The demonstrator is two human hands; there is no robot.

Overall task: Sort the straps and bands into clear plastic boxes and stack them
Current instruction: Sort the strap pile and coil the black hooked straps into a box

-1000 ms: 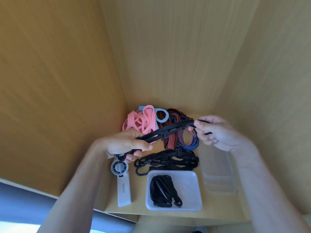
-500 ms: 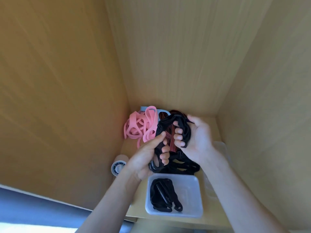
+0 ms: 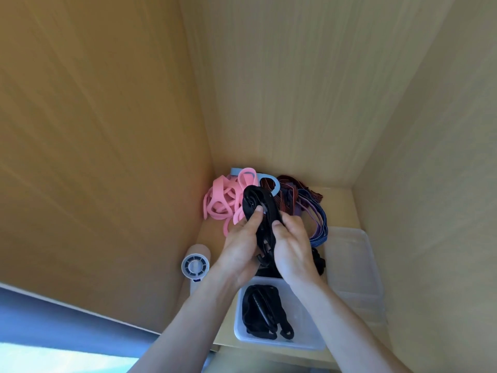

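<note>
Inside a pale wood-grain cupboard, a person's left hand [image 3: 240, 247] and right hand [image 3: 294, 250] meet over the shelf [image 3: 341, 208], both gripping a folded black strap [image 3: 259, 203] held upright between them; the left fingers [image 3: 256, 214] curl round its near side with the thumb pressed flat on the webbing, while the right fingers [image 3: 277, 225] close on the other side, thumb tip pinching the fold. The strap is matte woven material, looped into a narrow oval at the top, with dark plastic hardware showing low between the palms. Just below the wrists sits a clear plastic box [image 3: 309, 343], rectangular with rounded corners, holding a coiled black strap in the box [image 3: 259, 310]. To the right lies a stack of empty clear boxes [image 3: 352, 254], translucent and nested. At the back corner, smooth rubbery pink bands [image 3: 222, 197] lie tangled beside a light-blue band [image 3: 235, 171], red-and-black striped straps [image 3: 289, 188] and blue-and-purple elastic straps [image 3: 318, 224]. More black straps [image 3: 319, 261] lie on the shelf behind the right hand. A small white handheld fan [image 3: 195, 265] with a round grille rests at the left
</note>
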